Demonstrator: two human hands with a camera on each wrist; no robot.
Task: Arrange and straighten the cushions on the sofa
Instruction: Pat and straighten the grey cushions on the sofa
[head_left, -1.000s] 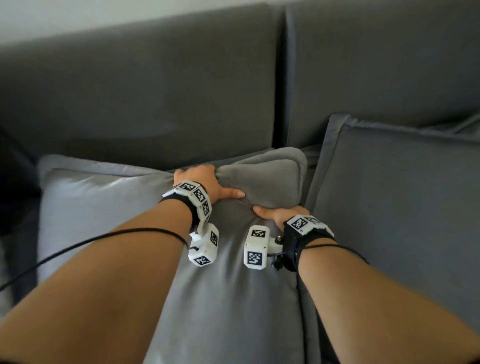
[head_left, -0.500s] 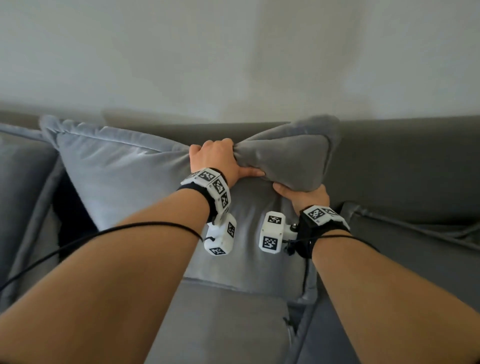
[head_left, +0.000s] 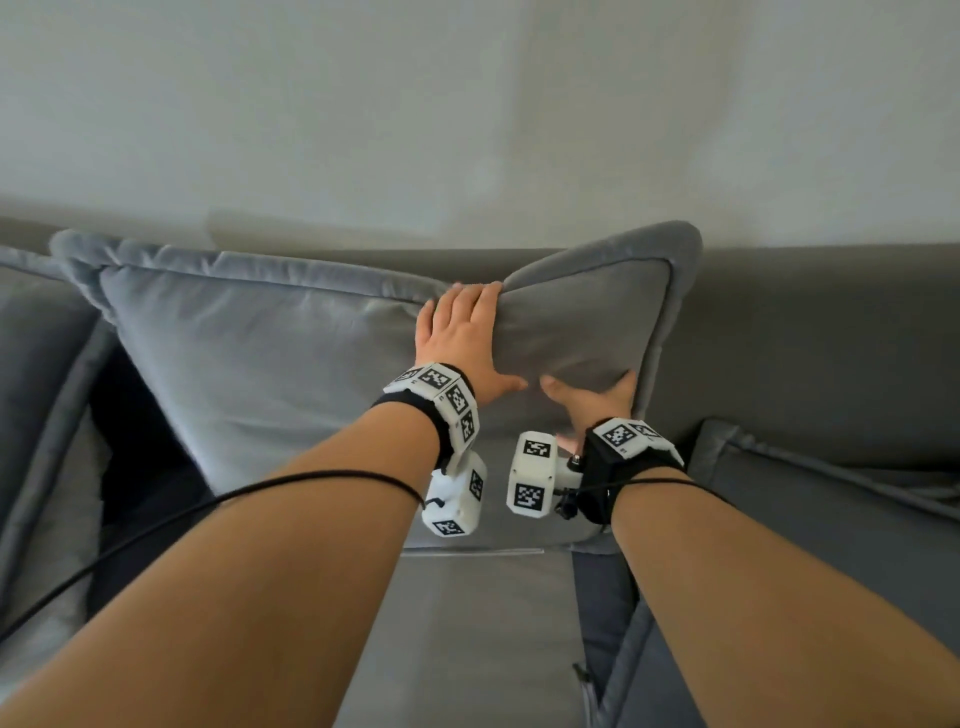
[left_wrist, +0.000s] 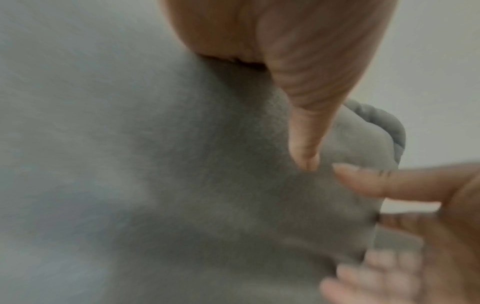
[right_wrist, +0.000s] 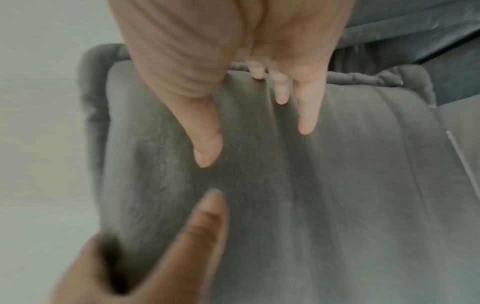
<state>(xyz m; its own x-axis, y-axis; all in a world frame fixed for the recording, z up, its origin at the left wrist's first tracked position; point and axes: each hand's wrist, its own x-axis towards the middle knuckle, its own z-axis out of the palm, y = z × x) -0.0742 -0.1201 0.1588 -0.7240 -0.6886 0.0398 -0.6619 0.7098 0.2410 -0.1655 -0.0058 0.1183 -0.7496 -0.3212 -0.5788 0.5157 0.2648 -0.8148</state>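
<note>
A light grey velvet cushion stands upright against the sofa backrest, with a dent in its top edge. My left hand lies flat on its front near the upper right, fingers straight and reaching the top edge, thumb spread out. My right hand rests just below the cushion's right corner, thumb and fingers spread against the fabric. In the right wrist view the right hand's fingers lie straight on the cushion. In the left wrist view my left thumb touches the cushion.
A darker grey cushion lies at the right and another grey cushion leans at the left. The seat cushion lies below my arms. A pale wall rises behind the sofa. Black cables run along both forearms.
The light grey cushion went from lying on the seat to standing against the backrest. Both hands have loosened from gripping its corner to lying flat on it.
</note>
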